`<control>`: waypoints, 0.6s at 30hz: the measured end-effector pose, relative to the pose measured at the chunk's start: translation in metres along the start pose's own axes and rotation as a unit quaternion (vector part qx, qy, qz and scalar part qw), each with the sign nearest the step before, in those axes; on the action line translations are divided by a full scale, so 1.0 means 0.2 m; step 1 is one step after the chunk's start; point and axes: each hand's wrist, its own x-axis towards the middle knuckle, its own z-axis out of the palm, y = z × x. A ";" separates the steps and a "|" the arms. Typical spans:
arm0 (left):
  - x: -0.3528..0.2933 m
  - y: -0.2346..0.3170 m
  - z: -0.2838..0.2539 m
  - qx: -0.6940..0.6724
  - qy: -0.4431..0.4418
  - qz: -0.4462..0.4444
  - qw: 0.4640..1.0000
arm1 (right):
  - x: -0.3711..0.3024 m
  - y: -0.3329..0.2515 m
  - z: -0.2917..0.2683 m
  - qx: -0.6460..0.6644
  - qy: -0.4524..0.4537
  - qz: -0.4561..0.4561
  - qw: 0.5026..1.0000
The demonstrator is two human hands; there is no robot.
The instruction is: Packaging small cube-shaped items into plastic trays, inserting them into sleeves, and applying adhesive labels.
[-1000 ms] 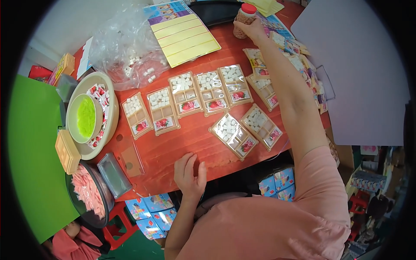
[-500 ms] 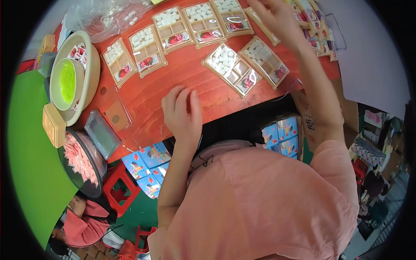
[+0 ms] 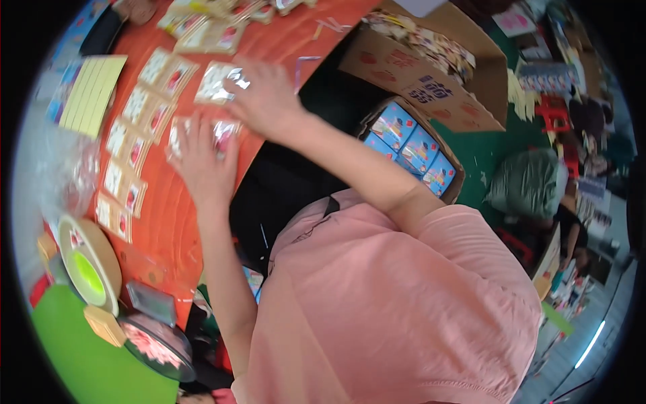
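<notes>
Two compartment trays lie side by side near the table's front edge, with white cube-shaped pieces and strawberry-printed packets inside. My left hand point(image 3: 207, 161) rests on the nearer tray point(image 3: 224, 135), its fingers stretched out and covering much of it. At the other tray point(image 3: 212, 86), my right hand point(image 3: 266, 99) has its fingers and thumb around the right end; they are somewhat blurred. Glare shows on this tray's clear, shiny surface. Behind both hands runs a row of similar filled trays point(image 3: 149, 111). One more tray point(image 3: 210, 37) sits beyond my right hand.
Packets point(image 3: 235, 8) are heaped at the far end. A cream basin point(image 3: 113, 259) holds a bowl of something bright green. Beside it are a grey plastic box point(image 3: 151, 303) and a black-rimmed bowl point(image 3: 182, 347) of pink packets. Cardboard boxes point(image 3: 431, 91) stand right of the red table point(image 3: 171, 232).
The view has turned to the right. My right hand has come back from the far trays to a near one. My left hand has moved from bare tabletop onto the other near tray.
</notes>
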 end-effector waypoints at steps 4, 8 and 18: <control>-0.17 -0.06 -0.11 -0.025 -0.045 0.051 0.997 | -0.07 -0.22 -0.07 -0.052 -0.119 0.004 0.992; -0.34 -0.13 -0.24 -0.033 -0.070 0.061 0.995 | -0.16 -0.40 -0.04 -0.036 -0.109 -0.036 0.993; -0.46 -0.15 -0.30 0.013 -0.036 0.067 0.997 | -0.19 -0.53 -0.05 0.125 -0.078 -0.004 0.989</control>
